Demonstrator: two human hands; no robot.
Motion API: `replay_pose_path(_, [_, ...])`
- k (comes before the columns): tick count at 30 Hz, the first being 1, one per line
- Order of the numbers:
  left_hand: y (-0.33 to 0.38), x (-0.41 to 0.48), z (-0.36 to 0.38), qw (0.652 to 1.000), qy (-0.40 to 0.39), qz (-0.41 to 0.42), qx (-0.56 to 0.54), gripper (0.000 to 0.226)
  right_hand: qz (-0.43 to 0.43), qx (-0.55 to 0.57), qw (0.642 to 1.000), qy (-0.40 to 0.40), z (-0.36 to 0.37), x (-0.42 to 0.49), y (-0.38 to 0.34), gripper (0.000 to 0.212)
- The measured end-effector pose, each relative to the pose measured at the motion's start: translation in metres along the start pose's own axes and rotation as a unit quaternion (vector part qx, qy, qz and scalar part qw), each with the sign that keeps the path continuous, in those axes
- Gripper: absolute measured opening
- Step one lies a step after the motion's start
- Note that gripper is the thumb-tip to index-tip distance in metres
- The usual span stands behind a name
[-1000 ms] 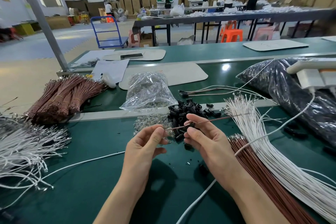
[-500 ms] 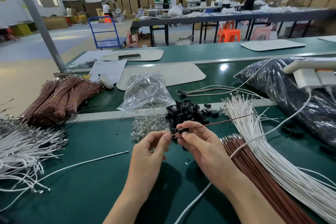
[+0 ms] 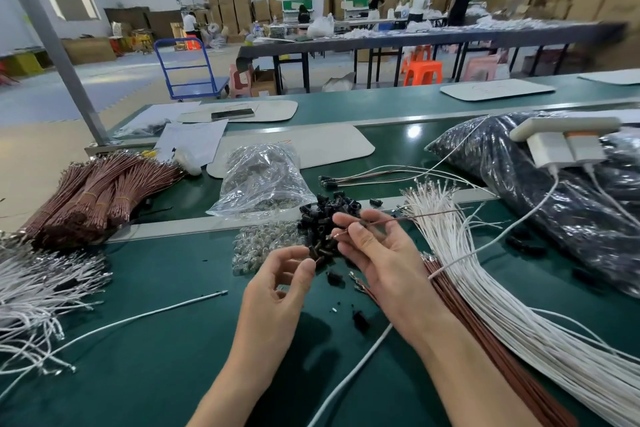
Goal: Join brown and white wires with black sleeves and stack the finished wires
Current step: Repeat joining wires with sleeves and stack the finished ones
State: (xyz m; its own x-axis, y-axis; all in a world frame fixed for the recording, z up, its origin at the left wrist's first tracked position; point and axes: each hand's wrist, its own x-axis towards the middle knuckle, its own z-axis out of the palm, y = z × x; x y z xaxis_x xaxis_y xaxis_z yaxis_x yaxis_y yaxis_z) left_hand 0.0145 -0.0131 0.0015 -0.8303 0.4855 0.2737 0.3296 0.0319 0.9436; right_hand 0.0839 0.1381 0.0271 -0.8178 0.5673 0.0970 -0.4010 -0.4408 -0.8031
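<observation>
My right hand [image 3: 377, 253] pinches a thin brown wire [image 3: 415, 217] near its metal-tipped left end; a black sleeve sits on the wire at my fingertips. The wire runs right over the white wire bundle [image 3: 485, 288]. Lower left of it, my left hand [image 3: 277, 288] has loosely curled fingers and holds nothing that I can see, its tips beside the pile of black sleeves [image 3: 325, 215]. A single white wire [image 3: 156, 312] lies on the green belt at the left. A few joined wires [image 3: 381, 175] lie behind the sleeve pile. Loose brown wires [image 3: 485, 340] lie under my right forearm.
Tied brown wire bundles [image 3: 97, 198] and a heap of white wires [image 3: 34, 288] are at the left. A clear bag [image 3: 263, 180] and small clear parts [image 3: 259, 246] sit mid-table. A black bag [image 3: 571, 204] with a power strip [image 3: 561, 135] is at the right; a white cable [image 3: 346, 381] crosses below.
My left hand has let go of the brown wire's end and dropped down and left. The right hand keeps the wire, now with the sleeve further along it.
</observation>
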Motion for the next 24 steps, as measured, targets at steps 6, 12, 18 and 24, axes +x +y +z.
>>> replay_pose_path(6, [0.028,0.026,0.042,0.985,-0.144,0.043,0.088,0.009,-0.106,0.005,0.991,0.085,-0.029,-0.002,-0.060,0.019])
replay_pose_path(12, [0.056,0.074,0.125,0.935,-0.237,0.001,0.263,0.038,-0.152,-0.003,0.965,0.216,-0.058,-0.009,-0.094,0.017])
replay_pose_path(18, [0.065,0.081,0.176,0.876,-0.266,-0.062,0.397,0.039,-0.150,-0.027,0.958,0.244,-0.076,-0.018,-0.091,0.017])
replay_pose_path(24, [0.060,0.088,0.188,0.879,-0.257,-0.105,0.386,0.025,-0.138,-0.039,0.957,0.252,-0.084,-0.016,-0.081,0.016])
